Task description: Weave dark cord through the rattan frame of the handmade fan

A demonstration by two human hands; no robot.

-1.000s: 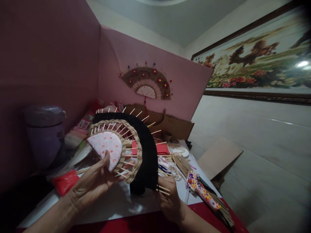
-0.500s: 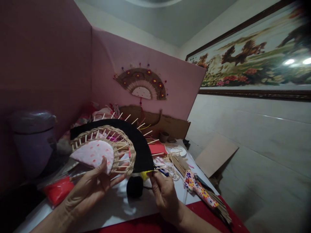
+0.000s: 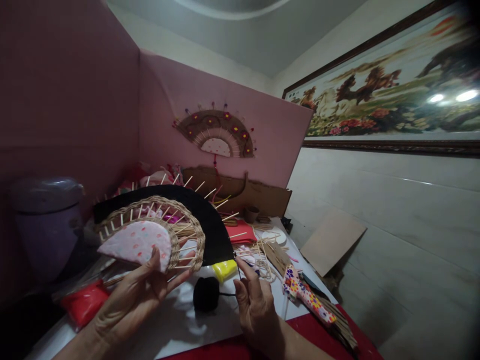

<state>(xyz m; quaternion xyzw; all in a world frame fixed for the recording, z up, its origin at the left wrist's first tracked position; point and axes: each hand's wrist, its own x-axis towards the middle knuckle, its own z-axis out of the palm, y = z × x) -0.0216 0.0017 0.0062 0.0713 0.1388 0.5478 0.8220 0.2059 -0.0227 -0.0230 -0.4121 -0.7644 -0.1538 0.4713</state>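
My left hand [image 3: 144, 287] holds a half-round woven fan [image 3: 215, 227] by its lower right part, thumb on the spotted pale fabric centre and fingers behind. Around that centre run braided cord, bare sticks and a wide black band, with stick ends poking out past the rim. At the band's lower right corner, my right hand [image 3: 258, 300] has its index finger raised against the edge. A strand of black yarn runs from that corner down into its curled fingers. The black yarn ball [image 3: 206, 294] lies on the white tabletop below, its tail leading to my right hand.
Beside the ball is a yellow packet [image 3: 225, 270]; a red packet [image 3: 85, 302] lies at left. A flower-patterned glue gun shape [image 3: 307, 295] rests at right near cardboard strips. Behind are sticks, red paper [image 3: 242, 235] and a pink board [image 3: 270, 130] bearing a decorated fan.
The fan and my left hand have shifted slightly left. My right index finger has lifted from a closed grip to the fan's corner, and more of the yellow packet shows.
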